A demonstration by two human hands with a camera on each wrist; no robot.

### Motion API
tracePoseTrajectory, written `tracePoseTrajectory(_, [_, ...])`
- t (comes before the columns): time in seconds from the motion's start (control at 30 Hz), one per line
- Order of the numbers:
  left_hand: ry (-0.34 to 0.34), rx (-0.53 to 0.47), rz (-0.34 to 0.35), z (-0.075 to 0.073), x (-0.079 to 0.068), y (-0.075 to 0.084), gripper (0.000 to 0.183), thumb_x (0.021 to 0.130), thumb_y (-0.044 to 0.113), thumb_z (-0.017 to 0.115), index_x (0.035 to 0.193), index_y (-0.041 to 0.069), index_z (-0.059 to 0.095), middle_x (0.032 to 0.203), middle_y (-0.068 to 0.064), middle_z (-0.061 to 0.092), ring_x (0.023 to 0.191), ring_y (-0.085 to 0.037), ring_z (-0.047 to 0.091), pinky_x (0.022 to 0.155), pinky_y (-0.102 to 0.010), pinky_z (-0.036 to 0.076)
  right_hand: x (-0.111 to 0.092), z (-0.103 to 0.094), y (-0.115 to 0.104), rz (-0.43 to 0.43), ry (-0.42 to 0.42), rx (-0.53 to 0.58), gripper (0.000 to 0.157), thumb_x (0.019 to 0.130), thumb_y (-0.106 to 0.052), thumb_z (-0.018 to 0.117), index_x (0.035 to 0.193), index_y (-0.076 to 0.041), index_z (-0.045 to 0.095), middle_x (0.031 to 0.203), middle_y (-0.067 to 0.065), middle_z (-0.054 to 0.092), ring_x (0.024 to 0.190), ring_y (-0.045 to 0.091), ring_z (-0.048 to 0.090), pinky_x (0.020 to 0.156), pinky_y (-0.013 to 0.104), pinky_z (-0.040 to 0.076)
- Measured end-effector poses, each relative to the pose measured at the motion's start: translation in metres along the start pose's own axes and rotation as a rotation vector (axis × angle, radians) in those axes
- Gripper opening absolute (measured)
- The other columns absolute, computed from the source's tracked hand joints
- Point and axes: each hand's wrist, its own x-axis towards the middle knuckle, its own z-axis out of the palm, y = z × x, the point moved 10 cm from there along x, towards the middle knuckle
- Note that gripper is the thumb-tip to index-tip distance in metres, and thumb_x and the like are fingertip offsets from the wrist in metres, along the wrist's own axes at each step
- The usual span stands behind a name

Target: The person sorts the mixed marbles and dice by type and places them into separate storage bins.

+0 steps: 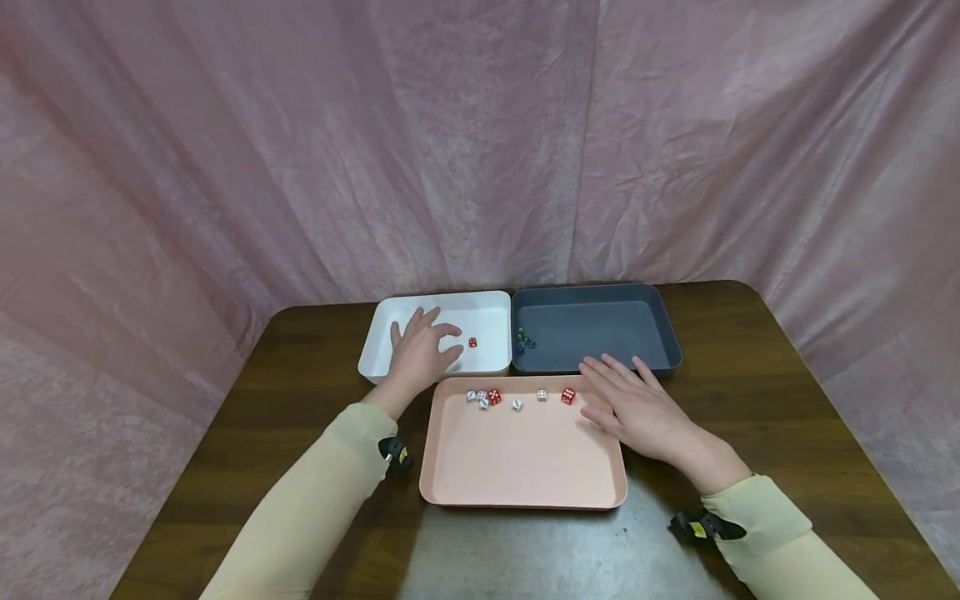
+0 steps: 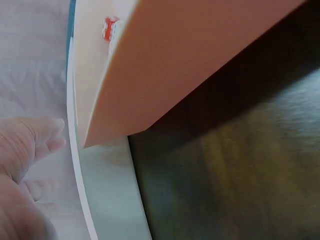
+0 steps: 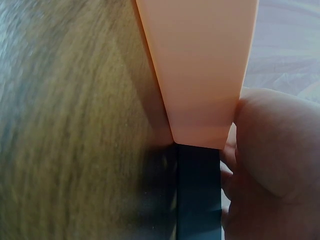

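My left hand (image 1: 422, 357) is over the white tray (image 1: 491, 304), its fingers spread and its thumb apart from the index finger. Just right of those fingertips lies a red die (image 1: 472, 342) on the tray floor. My right hand (image 1: 637, 408) extends over the right side of the pink tray (image 1: 525, 467), fingers straight, fingertips overlapping the dark tray's near edge. A red die (image 1: 568, 396) sits close to that thumb. Along the pink tray's far side lie several white dice, one white die (image 1: 517, 405) near the middle, and another red die (image 1: 494, 397).
Beside the white tray stands a dark grey tray (image 1: 600, 321), with small green and blue pieces (image 1: 522, 343) at its left end. All three trays stand on a brown wooden table (image 1: 720, 350). A pink curtain (image 1: 480, 150) hangs behind it.
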Motion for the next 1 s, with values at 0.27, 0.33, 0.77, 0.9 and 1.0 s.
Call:
tracePoseTrajectory(0.27, [-0.018, -0.050, 0.031, -0.001, -0.023, 0.010, 0.027, 0.103, 0.028, 0.082, 0.126, 0.014, 0.083, 0.170, -0.021, 0.045, 0.164, -0.047, 0.027, 0.123, -0.084, 0.008, -0.001, -0.002, 0.001, -0.009, 0.011, -0.016, 0.075, 0.112, -0.043, 0.065, 0.172, -0.007, 0.039, 0.177, 0.013, 0.037, 0.166, 0.039, 0.026, 0.130, 0.069, 0.008])
tracePoseTrajectory(0.33, [-0.019, -0.058, 0.035, -0.001, -0.028, 0.011, 0.027, 0.103, 0.028, 0.082, 0.125, 0.014, 0.083, 0.170, -0.022, 0.045, 0.164, -0.048, 0.026, 0.123, -0.084, 0.008, -0.001, -0.002, 0.001, -0.009, 0.010, -0.012, 0.074, 0.112, -0.043, 0.065, 0.172, -0.007, 0.039, 0.177, 0.013, 0.036, 0.166, 0.039, 0.026, 0.130, 0.069, 0.008])
tracePoseTrajectory(0.77, [0.044, -0.092, 0.137, -0.002, -0.058, 0.026, 0.018, 0.099, 0.025, 0.087, 0.115, 0.016, 0.085, 0.165, -0.023, 0.051, 0.160, -0.053, 0.032, 0.121, -0.086, 0.013, -0.002, -0.002, 0.002, 0.005, -0.003, -0.001, 0.075, 0.112, -0.044, 0.064, 0.172, -0.007, 0.039, 0.178, 0.013, 0.036, 0.166, 0.039, 0.024, 0.131, 0.069, 0.007])
tracePoseTrajectory(0.9, [0.051, -0.073, 0.160, -0.001, -0.064, 0.031, 0.016, 0.097, 0.024, 0.089, 0.110, 0.016, 0.085, 0.162, -0.024, 0.054, 0.159, -0.053, 0.034, 0.121, -0.086, 0.013, -0.002, -0.002, 0.002, 0.007, -0.010, 0.004, 0.075, 0.112, -0.044, 0.064, 0.172, -0.007, 0.039, 0.178, 0.013, 0.035, 0.166, 0.039, 0.024, 0.131, 0.069, 0.006])
tracePoseTrajectory(1.0, [0.067, -0.036, 0.182, -0.001, -0.067, 0.034, 0.015, 0.095, 0.022, 0.091, 0.108, 0.017, 0.085, 0.160, -0.024, 0.057, 0.157, -0.054, 0.037, 0.120, -0.086, 0.016, -0.001, -0.002, 0.001, 0.005, -0.011, 0.002, 0.075, 0.112, -0.044, 0.064, 0.172, -0.007, 0.039, 0.178, 0.014, 0.035, 0.166, 0.039, 0.024, 0.131, 0.069, 0.006])
